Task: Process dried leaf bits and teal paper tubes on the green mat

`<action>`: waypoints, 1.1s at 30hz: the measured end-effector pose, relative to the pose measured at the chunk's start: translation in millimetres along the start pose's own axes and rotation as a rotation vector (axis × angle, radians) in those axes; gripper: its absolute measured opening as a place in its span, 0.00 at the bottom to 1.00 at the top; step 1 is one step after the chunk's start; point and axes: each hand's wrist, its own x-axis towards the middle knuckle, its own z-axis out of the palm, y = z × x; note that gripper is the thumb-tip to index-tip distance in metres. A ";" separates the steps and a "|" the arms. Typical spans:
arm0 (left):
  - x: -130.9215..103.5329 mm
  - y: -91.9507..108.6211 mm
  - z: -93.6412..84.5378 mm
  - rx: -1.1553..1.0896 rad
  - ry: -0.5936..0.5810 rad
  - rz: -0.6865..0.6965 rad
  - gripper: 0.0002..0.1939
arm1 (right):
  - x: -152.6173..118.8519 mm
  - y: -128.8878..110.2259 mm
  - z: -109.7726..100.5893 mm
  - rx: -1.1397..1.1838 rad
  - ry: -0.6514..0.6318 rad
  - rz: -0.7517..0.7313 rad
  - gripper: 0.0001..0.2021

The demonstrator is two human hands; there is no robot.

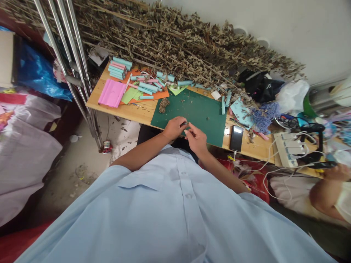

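The left hand (pixel 176 128) pinches a half-hidden dark bit (pixel 187 123); I cannot tell whether the right hand (pixel 196 138) does.

The left forearm (pixel 139 151) slanted up and rightward from left of centre, and the right forearm (pixel 223 175) ran up and leftward from the lower right of centre, both bare. The left hand (pixel 174 128) and right hand (pixel 197 138) met close together near the frame's middle, backs largely upward. Both hands had bent fingers (pixel 180 119), tips turned inward toward each other; their exact grip was too small to tell.
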 end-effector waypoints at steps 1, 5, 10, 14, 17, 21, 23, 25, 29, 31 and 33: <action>-0.1 -0.2 0.1 -0.005 0.001 0.001 0.03 | 1.2 0.4 -1.6 -0.053 -0.003 -0.049 0.25; -0.5 -0.3 0.2 -0.017 0.007 0.011 0.03 | 7.1 -5.7 -13.1 -0.342 -0.051 -0.245 0.23; -0.8 1.5 -1.0 -0.019 0.011 0.032 0.04 | 12.5 -20.4 -28.4 -0.565 -0.140 -0.339 0.23; -1.2 3.1 -1.8 -0.034 0.027 0.052 0.06 | 13.6 -23.1 -34.3 -0.536 -0.111 -0.366 0.23; -1.5 3.2 -1.3 -0.033 0.037 0.046 0.04 | 13.0 -21.6 -35.5 -0.509 -0.120 -0.389 0.22; -1.6 2.9 -0.9 -0.030 0.025 0.026 0.03 | 13.3 -20.8 -34.9 -0.504 -0.140 -0.391 0.20; -1.6 2.9 -1.2 -0.032 0.019 0.023 0.03 | 13.9 -21.4 -34.7 -0.510 -0.140 -0.387 0.20; -1.6 2.9 -1.5 -0.033 0.017 0.024 0.03 | 14.7 -22.1 -34.8 -0.517 -0.127 -0.387 0.20; -1.5 2.6 -1.2 -0.033 0.014 0.031 0.04 | 16.0 -23.2 -35.2 -0.526 -0.148 -0.382 0.20; -1.6 2.3 -0.8 -0.027 0.011 0.030 0.05 | 17.0 -24.4 -35.4 -0.550 -0.174 -0.371 0.20; -1.8 2.2 -0.6 -0.020 0.010 0.030 0.05 | 19.1 -26.7 -36.2 -0.586 -0.190 -0.360 0.19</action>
